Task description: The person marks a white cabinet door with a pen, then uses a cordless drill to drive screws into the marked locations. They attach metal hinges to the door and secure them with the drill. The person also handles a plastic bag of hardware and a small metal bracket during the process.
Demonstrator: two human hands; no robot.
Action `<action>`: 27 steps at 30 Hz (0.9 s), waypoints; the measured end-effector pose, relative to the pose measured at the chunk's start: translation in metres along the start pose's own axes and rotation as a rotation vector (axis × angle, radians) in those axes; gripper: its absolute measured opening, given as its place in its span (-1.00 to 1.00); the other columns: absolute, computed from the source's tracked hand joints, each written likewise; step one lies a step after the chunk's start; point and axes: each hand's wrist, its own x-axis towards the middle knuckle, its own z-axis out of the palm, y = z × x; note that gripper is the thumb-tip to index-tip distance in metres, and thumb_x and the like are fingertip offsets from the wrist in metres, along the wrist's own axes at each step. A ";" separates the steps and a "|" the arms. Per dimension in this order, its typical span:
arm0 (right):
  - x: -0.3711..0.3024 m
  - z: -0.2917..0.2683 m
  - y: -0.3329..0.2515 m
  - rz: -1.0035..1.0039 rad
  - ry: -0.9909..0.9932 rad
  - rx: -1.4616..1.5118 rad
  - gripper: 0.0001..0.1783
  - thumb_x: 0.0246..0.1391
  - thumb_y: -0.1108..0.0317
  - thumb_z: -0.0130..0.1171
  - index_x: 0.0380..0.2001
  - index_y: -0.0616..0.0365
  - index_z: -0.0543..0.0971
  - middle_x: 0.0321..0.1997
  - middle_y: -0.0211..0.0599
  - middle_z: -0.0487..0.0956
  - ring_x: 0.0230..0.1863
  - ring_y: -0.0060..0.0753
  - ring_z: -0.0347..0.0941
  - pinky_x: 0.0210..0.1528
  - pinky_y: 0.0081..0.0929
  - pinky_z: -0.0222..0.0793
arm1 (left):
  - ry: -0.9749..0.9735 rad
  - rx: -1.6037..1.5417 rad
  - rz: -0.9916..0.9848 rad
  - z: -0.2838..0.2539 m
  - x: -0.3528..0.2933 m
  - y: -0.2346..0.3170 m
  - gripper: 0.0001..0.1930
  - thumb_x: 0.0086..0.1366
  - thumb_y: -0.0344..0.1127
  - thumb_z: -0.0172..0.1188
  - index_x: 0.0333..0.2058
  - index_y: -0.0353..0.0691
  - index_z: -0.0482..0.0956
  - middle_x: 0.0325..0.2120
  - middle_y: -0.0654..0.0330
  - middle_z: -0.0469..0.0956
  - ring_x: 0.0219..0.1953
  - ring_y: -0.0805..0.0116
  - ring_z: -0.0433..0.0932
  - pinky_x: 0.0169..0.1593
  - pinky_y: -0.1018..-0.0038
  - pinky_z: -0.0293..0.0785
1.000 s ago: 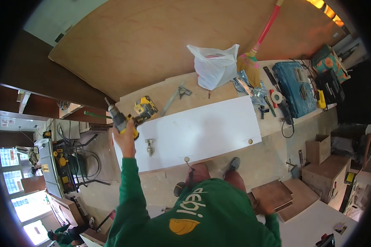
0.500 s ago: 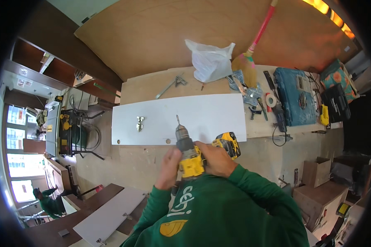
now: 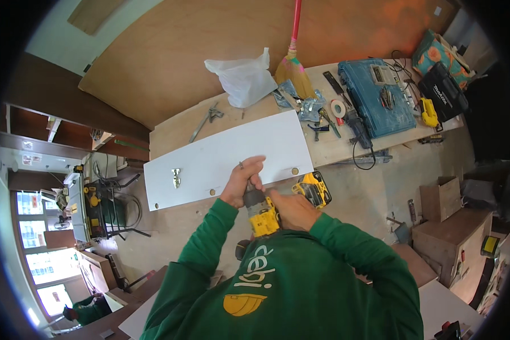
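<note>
A yellow and black cordless drill is in front of my chest, its chuck facing away from me. My right hand is closed round its grip, with the battery beside the wrist. My left hand is wrapped over the chuck, and only the tip of the bit seems to show by the fingers. Beyond the hands lies a white panel with round holes along its near edge, one of them left of my left hand. A metal hinge rests on the panel's left part.
On the bench behind the panel are a metal square, a white plastic bag, a broom, a tape roll and a blue tool case. A wooden cabinet stands right; another person is far left.
My left hand has slid forward from beside the drill's body onto its chuck, covering most of the bit. My view has turned, so the panel and bench appear tilted and further left.
</note>
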 end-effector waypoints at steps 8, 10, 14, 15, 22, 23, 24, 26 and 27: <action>0.036 0.077 0.005 -0.068 -0.052 -0.362 -0.55 0.02 0.38 0.32 -0.06 0.32 0.43 -0.41 0.01 0.66 -0.32 0.00 0.70 -0.31 -0.13 0.61 | 0.476 0.345 -0.029 -0.084 0.003 -0.076 -0.64 0.39 -0.16 0.31 -0.01 -0.30 0.52 -0.32 0.14 0.61 -0.39 0.32 0.60 -0.27 0.34 0.59; 0.040 0.079 0.009 -0.061 -0.135 -0.362 -0.62 0.04 0.38 0.29 -0.11 0.26 0.43 -0.40 -0.03 0.67 -0.33 0.03 0.70 -0.28 -0.10 0.60 | 0.377 0.181 -0.077 -0.111 -0.018 -0.081 -0.63 0.42 -0.15 0.26 0.03 -0.30 0.53 -0.20 0.13 0.61 -0.25 0.31 0.61 -0.15 0.32 0.59; 0.056 0.087 0.019 -0.084 -0.179 -0.345 -0.64 0.04 0.37 0.27 -0.12 0.21 0.42 -0.38 -0.07 0.65 -0.32 0.05 0.68 -0.25 -0.06 0.59 | 0.279 0.055 -0.130 -0.141 -0.032 -0.064 -0.63 0.48 -0.11 0.14 0.07 -0.25 0.57 -0.19 0.24 0.60 -0.21 0.35 0.59 -0.06 0.32 0.55; 0.060 0.090 0.022 -0.091 -0.174 -0.335 -0.64 0.04 0.37 0.27 -0.12 0.21 0.42 -0.39 -0.08 0.64 -0.31 0.06 0.67 -0.25 -0.05 0.59 | 0.274 0.082 -0.132 -0.146 -0.030 -0.061 -0.63 0.49 -0.09 0.12 0.06 -0.23 0.59 -0.22 0.29 0.61 -0.25 0.37 0.58 -0.07 0.32 0.54; 0.107 0.078 -0.010 -0.138 -0.273 -0.376 -0.60 0.06 0.35 0.26 -0.06 0.22 0.41 -0.33 -0.05 0.64 -0.24 0.08 0.67 -0.20 -0.04 0.59 | 0.415 0.200 0.279 -0.209 0.032 -0.035 -0.77 0.48 -0.34 0.08 -0.05 -0.30 0.64 -0.19 0.21 0.64 -0.27 0.35 0.63 -0.13 0.42 0.61; 0.112 0.077 -0.013 -0.105 -0.327 -0.385 -0.62 0.07 0.35 0.25 -0.06 0.23 0.43 -0.30 -0.03 0.64 -0.21 0.08 0.67 -0.18 -0.05 0.59 | 0.325 0.385 0.380 -0.175 0.033 -0.017 -0.79 0.48 -0.36 0.09 -0.07 -0.28 0.65 -0.20 0.21 0.64 -0.29 0.36 0.63 -0.15 0.43 0.61; 0.117 0.076 -0.014 -0.074 -0.381 -0.394 -0.64 0.09 0.36 0.24 -0.07 0.24 0.45 -0.27 -0.02 0.65 -0.17 0.07 0.67 -0.16 -0.05 0.59 | 0.234 0.568 0.482 -0.142 0.029 -0.001 -0.80 0.48 -0.37 0.09 -0.08 -0.26 0.67 -0.21 0.21 0.65 -0.31 0.37 0.63 -0.18 0.44 0.61; 0.121 0.101 0.010 -0.185 -0.224 -0.357 -0.68 0.16 0.33 0.19 -0.06 0.23 0.50 -0.20 -0.02 0.65 -0.10 0.04 0.66 -0.09 -0.07 0.58 | -0.073 0.912 0.678 -0.091 0.014 0.017 -0.84 0.47 -0.39 0.14 -0.11 -0.20 0.70 -0.22 0.16 0.65 -0.32 0.30 0.64 -0.17 0.38 0.62; 0.120 0.110 0.016 -0.235 -0.144 -0.335 -0.69 0.19 0.32 0.16 -0.05 0.23 0.53 -0.16 -0.02 0.66 -0.07 0.02 0.65 -0.05 -0.09 0.57 | -0.189 1.029 0.707 -0.078 0.012 0.024 -0.83 0.42 -0.41 0.18 -0.10 -0.17 0.70 -0.20 0.14 0.65 -0.28 0.23 0.64 -0.12 0.35 0.62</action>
